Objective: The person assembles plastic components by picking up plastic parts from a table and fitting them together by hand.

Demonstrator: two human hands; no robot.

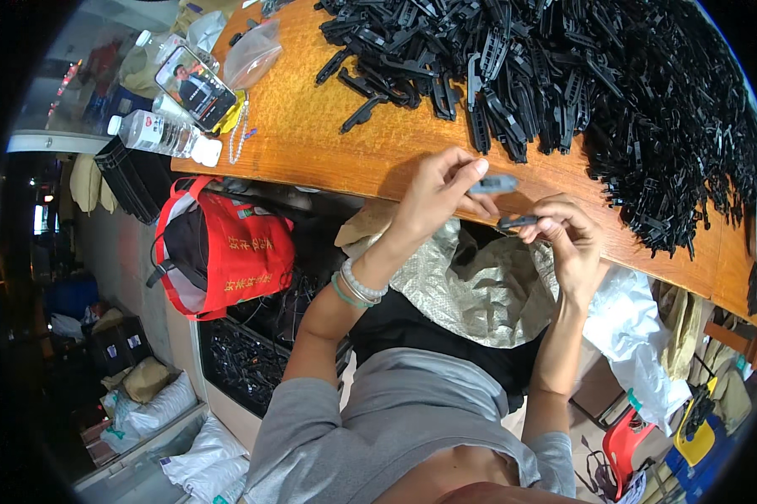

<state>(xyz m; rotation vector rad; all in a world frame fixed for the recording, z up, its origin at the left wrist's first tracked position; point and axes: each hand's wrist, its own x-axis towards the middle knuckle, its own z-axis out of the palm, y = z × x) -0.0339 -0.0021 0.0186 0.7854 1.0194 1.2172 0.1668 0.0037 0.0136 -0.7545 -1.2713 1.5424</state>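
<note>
A grey short-sleeved top [429, 391] and black lower clothing [433, 323] are worn; the left forearm [321, 326] is ringed by pale beaded, silvery and green bracelets [361, 286].

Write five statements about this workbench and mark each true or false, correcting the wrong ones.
1. A heap of small black plastic parts lies on the brown wooden table. True.
2. The left hand is empty. False: it holds a blurred, grey elongated piece.
3. The right hand pinches a slim black piece. True.
4. The red bag with yellow lettering sits on the table. False: the bag is below the tabletop.
5. A lit smartphone is near clear plastic bottles. True.
</note>
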